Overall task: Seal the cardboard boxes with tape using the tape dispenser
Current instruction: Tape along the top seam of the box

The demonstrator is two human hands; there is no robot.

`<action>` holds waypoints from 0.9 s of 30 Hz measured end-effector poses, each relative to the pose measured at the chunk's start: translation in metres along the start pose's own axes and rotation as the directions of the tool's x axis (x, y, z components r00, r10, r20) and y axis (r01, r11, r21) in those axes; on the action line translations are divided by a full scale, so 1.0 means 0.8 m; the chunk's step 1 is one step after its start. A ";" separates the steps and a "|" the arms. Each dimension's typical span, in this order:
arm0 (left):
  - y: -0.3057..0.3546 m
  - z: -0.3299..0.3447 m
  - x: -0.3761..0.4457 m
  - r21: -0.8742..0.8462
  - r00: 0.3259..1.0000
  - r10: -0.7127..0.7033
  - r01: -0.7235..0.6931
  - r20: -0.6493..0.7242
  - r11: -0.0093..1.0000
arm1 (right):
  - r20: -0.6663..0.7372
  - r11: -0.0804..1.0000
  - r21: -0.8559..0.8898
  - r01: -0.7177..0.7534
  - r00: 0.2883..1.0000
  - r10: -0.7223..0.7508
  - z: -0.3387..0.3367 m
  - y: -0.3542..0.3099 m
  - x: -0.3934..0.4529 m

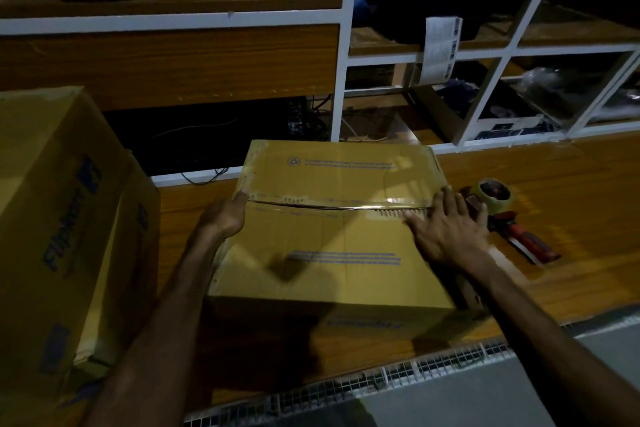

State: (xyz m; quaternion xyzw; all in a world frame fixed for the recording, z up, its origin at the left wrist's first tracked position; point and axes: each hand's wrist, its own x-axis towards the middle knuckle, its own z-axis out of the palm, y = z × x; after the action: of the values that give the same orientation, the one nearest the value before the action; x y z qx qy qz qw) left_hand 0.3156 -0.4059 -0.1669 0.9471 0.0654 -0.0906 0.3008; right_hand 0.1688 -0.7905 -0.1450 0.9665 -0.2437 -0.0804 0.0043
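Note:
A closed cardboard box [329, 246] lies on the wooden counter in front of me. A strip of clear tape [391, 205] glints along the right half of its centre seam. My right hand [446, 229] lies flat with straight fingers on the seam's right end, pressing the tape. At the left end of the seam, my left hand [225, 215] rests against the box's edge, thumb on top. The red tape dispenser [502, 211] with its tape roll lies on the counter just right of the box, held by neither hand.
A larger printed cardboard box [62, 218] stands at the left, close to my left arm. White-framed wooden shelves [341, 45] with dark items rise behind the counter. The wooden counter [571, 191] ends at a mesh-edged front rim [381, 378].

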 end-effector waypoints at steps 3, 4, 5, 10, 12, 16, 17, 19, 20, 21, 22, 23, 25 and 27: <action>0.006 0.000 -0.013 0.056 0.994 0.002 0.004 -0.107 0.998 | -0.007 0.996 0.089 -0.022 1.000 0.023 -0.003 -0.002 0.005; 0.007 -0.001 -0.016 0.079 0.989 0.000 0.012 -0.150 0.997 | -0.020 0.994 0.109 -0.018 1.000 0.021 -0.004 -0.002 0.010; 0.008 -0.001 -0.019 0.100 0.981 -0.002 0.022 -0.195 0.995 | -0.039 0.991 0.129 -0.018 0.999 0.023 -0.007 0.000 0.014; 0.039 -0.001 -0.062 0.250 0.898 0.076 0.039 -0.433 0.968 | -0.088 0.945 0.321 0.060 0.996 -0.034 -0.035 0.026 0.057; 0.071 0.014 -0.090 0.307 0.883 0.114 0.035 -0.455 0.951 | -0.073 0.888 0.425 0.174 0.985 -0.158 -0.051 0.031 0.087; 0.148 0.080 -0.148 0.397 0.915 0.202 -0.051 -0.349 0.916 | -0.110 0.848 0.280 0.450 0.893 -0.437 -0.067 0.042 0.191; 0.168 0.103 -0.163 0.384 0.934 0.214 -0.093 -0.287 0.919 | -0.099 0.830 0.256 0.495 0.868 -0.487 -0.071 0.043 0.210; 0.215 0.150 -0.196 0.349 0.957 0.250 -0.187 -0.145 0.918 | -0.081 0.795 0.233 0.561 0.826 -0.558 -0.079 0.045 0.231; 0.239 0.173 -0.211 0.329 0.956 0.283 -0.245 -0.075 0.912 | -0.092 0.774 0.234 0.588 0.806 -0.585 -0.082 0.045 0.238; 0.264 0.194 -0.225 0.316 0.948 0.317 -0.297 -0.015 0.901 | -0.111 0.755 0.238 0.611 0.789 -0.604 -0.080 0.044 0.250; 0.286 0.212 -0.236 0.314 0.939 0.342 -0.334 0.031 0.889 | -0.129 0.741 0.245 0.625 0.779 -0.614 -0.078 0.044 0.257; 0.304 0.228 -0.243 0.322 0.933 0.355 -0.355 0.062 0.878 | -0.145 0.726 0.265 0.634 0.771 -0.620 -0.073 0.044 0.265; 0.328 0.250 -0.256 0.363 0.935 0.342 -0.351 0.092 0.863 | -0.174 0.701 0.333 0.630 0.772 -0.611 -0.057 0.048 0.280; 0.333 0.264 -0.265 0.392 0.941 0.328 -0.334 0.083 0.857 | -0.234 0.653 0.429 0.624 0.775 -0.587 -0.045 0.055 0.275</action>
State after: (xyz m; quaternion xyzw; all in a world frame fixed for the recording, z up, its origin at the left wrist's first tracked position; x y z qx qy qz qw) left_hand 0.1282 -0.7594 -0.1434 0.9849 -0.1203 -0.0554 0.1120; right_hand 0.3451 -0.9343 -0.1408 0.9633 0.0809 0.0224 -0.2551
